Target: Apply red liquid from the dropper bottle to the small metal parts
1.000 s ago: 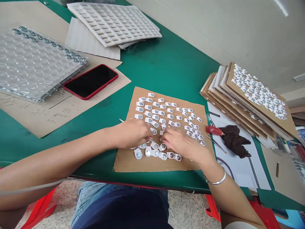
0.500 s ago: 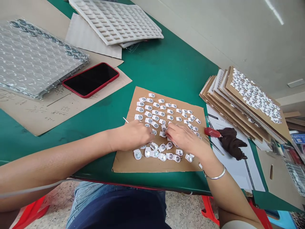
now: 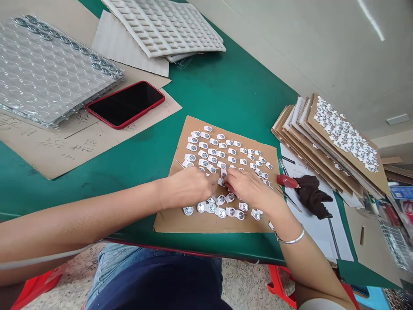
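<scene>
Many small round metal-faced parts with white tabs (image 3: 220, 212) lie in uneven rows on a brown cardboard sheet (image 3: 180, 224). My left hand (image 3: 190, 187) is closed around a slim metal tool (image 3: 179, 164); its back end sticks out behind the hand and the other end shows below the fingers, among the parts. Its exact kind is hidden by the hand. My right hand (image 3: 247, 185), a silver bangle on its wrist, is closed with fingertips pinched together beside one tabbed part (image 3: 221, 182). What lies between those fingertips is hidden. Both hands' fingers nearly meet over the sheet's middle.
A red-cased phone (image 3: 125, 104) and a clear plastic tray (image 3: 48, 77) holding round parts lie left. White foam trays (image 3: 167, 30) are at the back. Rightward are stacked cardboard sheets (image 3: 322, 146), a red-handled tool (image 3: 287, 181), tweezers (image 3: 292, 201) and dark cloth (image 3: 311, 196).
My left hand has moved slightly right, closer to my right fingertips, with the slim tool still in it. My right hand stays nearly in place. The whole view has shifted slightly.
</scene>
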